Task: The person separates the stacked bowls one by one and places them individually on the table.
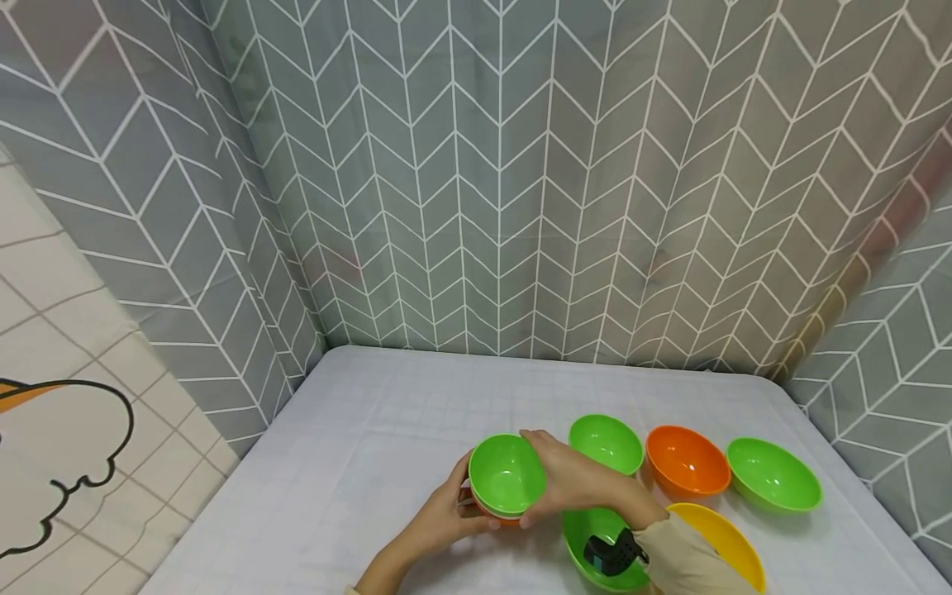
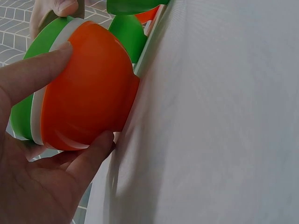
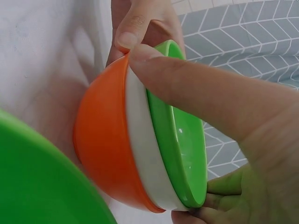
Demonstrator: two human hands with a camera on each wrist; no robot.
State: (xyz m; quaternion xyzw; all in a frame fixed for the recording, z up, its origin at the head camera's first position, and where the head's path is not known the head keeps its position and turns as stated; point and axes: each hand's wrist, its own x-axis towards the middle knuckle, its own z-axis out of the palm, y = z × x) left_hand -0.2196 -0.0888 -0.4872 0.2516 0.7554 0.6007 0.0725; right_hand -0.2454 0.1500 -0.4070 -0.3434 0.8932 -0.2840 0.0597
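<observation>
Two hands hold one stack of bowls [image 1: 507, 475] low at the near part of the bench [image 1: 335, 463]. I cannot tell if the bottom touches the white cloth. An outer orange bowl [image 2: 91, 88] has a white bowl [image 3: 142, 130] inside it, and an inner green bowl [image 3: 191, 149] sits in that. The left hand [image 1: 449, 508] has its grip around the stack on one side, its thumb near the orange rim. The right hand [image 1: 568, 475] has its grip on the other side, thumb across the rims. More bowls sit to the right: a small green bowl [image 1: 606, 442], another orange bowl [image 1: 687, 459], a far-right green bowl [image 1: 773, 475] and a yellow bowl [image 1: 723, 533]. One big green bowl [image 1: 586, 529] is partly under the right wrist.
</observation>
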